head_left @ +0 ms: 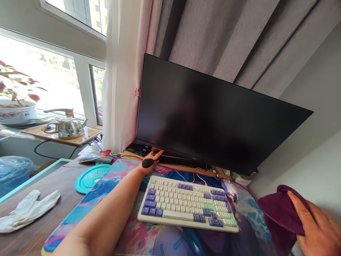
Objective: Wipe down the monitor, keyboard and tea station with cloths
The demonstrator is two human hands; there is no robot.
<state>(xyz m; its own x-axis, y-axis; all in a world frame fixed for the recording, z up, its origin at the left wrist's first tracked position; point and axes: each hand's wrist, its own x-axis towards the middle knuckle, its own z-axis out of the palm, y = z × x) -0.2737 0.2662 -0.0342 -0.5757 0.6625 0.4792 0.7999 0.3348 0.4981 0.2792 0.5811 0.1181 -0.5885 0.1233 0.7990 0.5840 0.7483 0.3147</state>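
My left hand (152,156) reaches to the lower left edge of a large black monitor (207,113). Its fingers are stretched out and apart, with the tips partly hidden by the dark gear under the screen. On that wrist sits a round black watch (147,163). At the right edge, my right hand (317,224) is closed on a folded maroon cloth (279,209). A cream and purple keyboard (186,204) lies below the monitor on a colourful desk mat (138,238). The screen is dark.
A turquoise round lid (89,179) and a crumpled white cloth (29,209) lie on the desk's left. A steel kettle (69,128) stands on a wooden tray (92,134) by the window, near a potted plant (16,113). Cables (197,176) run beneath the monitor.
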